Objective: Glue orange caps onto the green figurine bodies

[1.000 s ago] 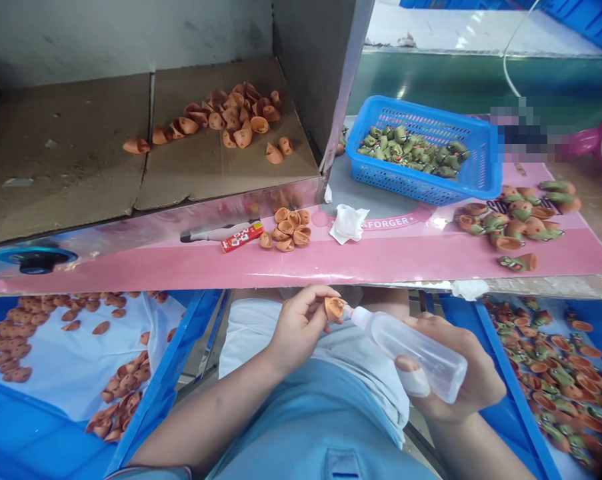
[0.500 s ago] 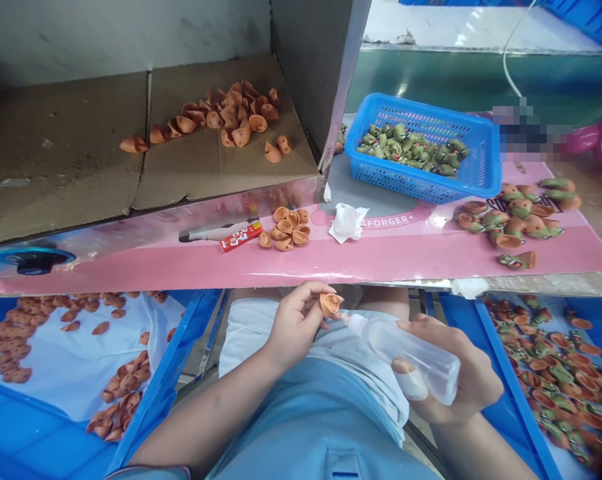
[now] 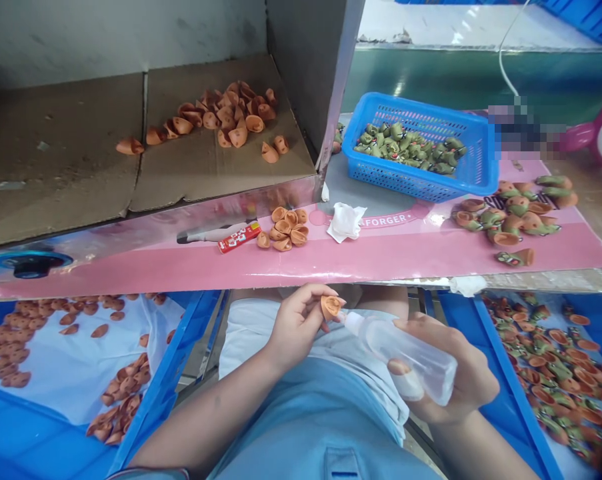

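My left hand pinches a small orange hollow shell piece over my lap, its open side turned toward the right. My right hand grips a clear plastic squeeze bottle, and the bottle's nozzle tip touches the shell's rim. A small cluster of the same orange shells lies on the pink board just above my hands.
A cardboard box at the back holds more orange shells. A blue basket of green pieces, a white tissue, a red tube and joined green-orange pieces are on the board. Blue trays sit left and right.
The shell and the bottle tip have stayed together, shifting only slightly in my hands. The view has drifted a little.
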